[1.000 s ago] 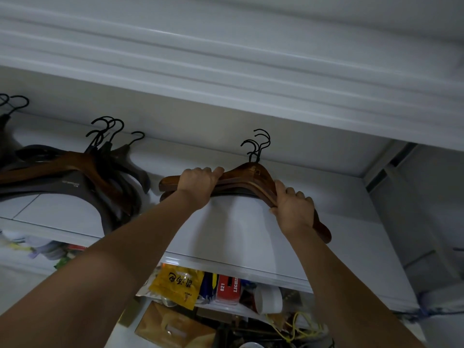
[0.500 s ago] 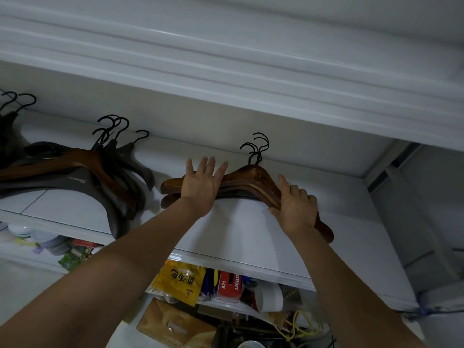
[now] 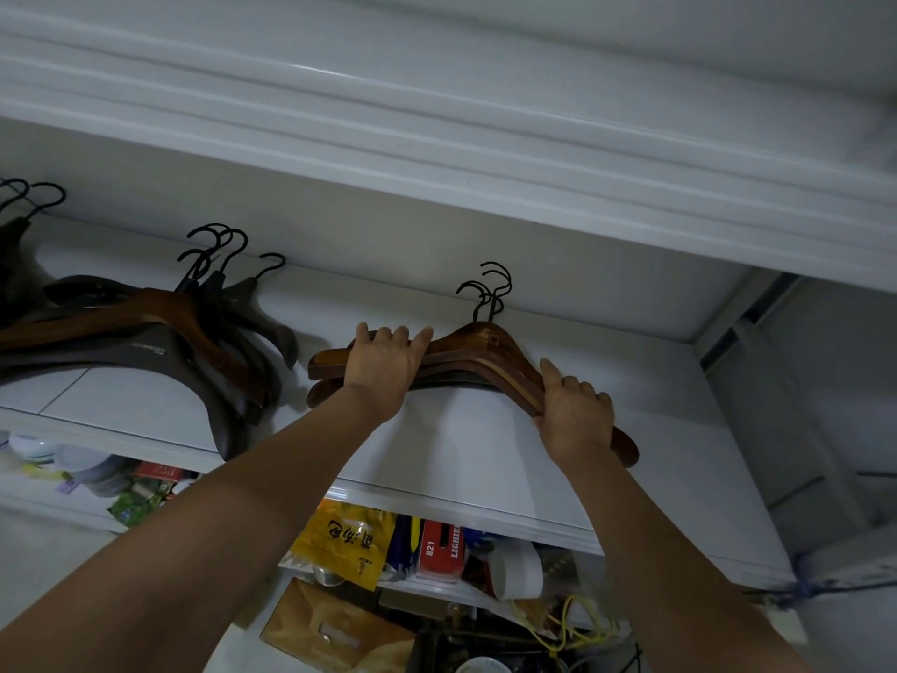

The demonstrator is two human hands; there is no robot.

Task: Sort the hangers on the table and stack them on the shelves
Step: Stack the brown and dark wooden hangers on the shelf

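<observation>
A small stack of brown wooden hangers (image 3: 490, 349) with black hooks lies flat on the white shelf (image 3: 475, 444), hooks pointing at the back wall. My left hand (image 3: 386, 369) rests on the stack's left arm, fingers lying together across the top. My right hand (image 3: 575, 412) grips the right arm of the stack, thumb along its near edge. The lower hangers in the stack are partly hidden under the top one and my hands.
To the left on the same shelf lies a pile of dark grey and brown hangers (image 3: 145, 352), with more hangers (image 3: 14, 245) at the far left edge. The shelf above (image 3: 437, 114) overhangs closely. Below sit a yellow packet (image 3: 344, 541), a red box (image 3: 439, 551) and a white cup (image 3: 517, 570).
My left hand let go of the stack's left arm, spread its fingers, and now lies on it with fingers drawn together. My right hand kept its grip. The stack barely shifted.
</observation>
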